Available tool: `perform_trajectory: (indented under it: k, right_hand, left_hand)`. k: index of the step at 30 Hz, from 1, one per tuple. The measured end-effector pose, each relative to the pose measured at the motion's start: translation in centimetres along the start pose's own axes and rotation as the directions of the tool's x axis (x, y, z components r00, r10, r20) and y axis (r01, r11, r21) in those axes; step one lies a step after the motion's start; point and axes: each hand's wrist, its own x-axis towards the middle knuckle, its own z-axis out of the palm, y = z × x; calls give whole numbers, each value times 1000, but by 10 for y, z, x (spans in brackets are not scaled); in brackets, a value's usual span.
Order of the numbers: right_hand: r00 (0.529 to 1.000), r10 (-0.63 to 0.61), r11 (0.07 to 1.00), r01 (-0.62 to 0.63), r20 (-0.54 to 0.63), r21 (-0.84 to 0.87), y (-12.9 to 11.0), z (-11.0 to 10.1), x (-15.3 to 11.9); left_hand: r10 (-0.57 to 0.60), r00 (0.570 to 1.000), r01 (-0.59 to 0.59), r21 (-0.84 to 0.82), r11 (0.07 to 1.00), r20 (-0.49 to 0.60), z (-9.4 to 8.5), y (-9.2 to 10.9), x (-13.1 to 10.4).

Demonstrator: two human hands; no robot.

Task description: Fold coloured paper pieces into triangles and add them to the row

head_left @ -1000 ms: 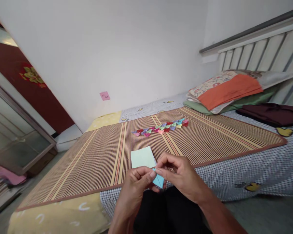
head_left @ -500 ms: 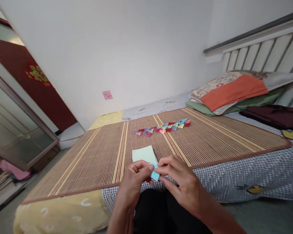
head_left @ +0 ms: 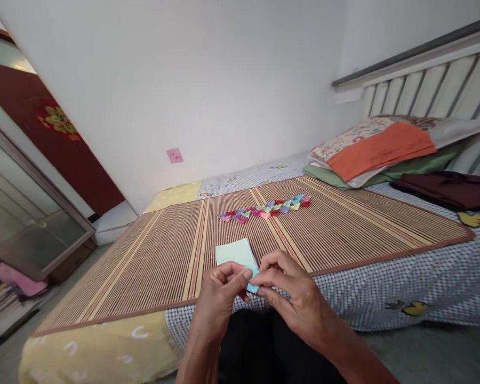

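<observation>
A small piece of folded light-blue paper (head_left: 253, 288) is pinched between my two hands, above the front edge of the bed. My left hand (head_left: 223, 285) grips its left side, thumb on top. On its right side, the thumb and fingers of my right hand (head_left: 290, 285) close on the paper, hiding part of it. Just behind my hands a pale green stack of paper sheets (head_left: 234, 252) lies on the mat, partly covered by my fingers. Farther back, several small folded paper pieces (head_left: 266, 209) in many colours lie in a slanting band.
A striped bamboo mat (head_left: 164, 266) covers much of the bed. Pillows (head_left: 384, 149) with an orange panel and a dark folded cloth (head_left: 444, 189) lie at the right, near a white radiator (head_left: 420, 80). A pink note (head_left: 175, 155) is stuck to the wall.
My right fingers have shifted slightly up and over the blue paper, and its lower corner is folded up so less of it shows. My left hand keeps its hold.
</observation>
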Motion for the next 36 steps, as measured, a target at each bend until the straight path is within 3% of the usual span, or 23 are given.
perform_trajectory:
  k: [13, 26, 36]
  right_hand:
    - [979, 202, 970, -196, -32, 143, -3, 11, 6]
    - [914, 406, 879, -390, -3, 273, 11, 17, 10]
    - [866, 499, 802, -470, 18, 370, 20, 19, 12]
  left_hand:
    - [124, 992, -120, 166, 979, -11, 2, 5, -4]
    - [-38, 987, 31, 47, 998, 157, -9, -6, 2]
    - [-110, 993, 104, -111, 988, -47, -7, -17, 0]
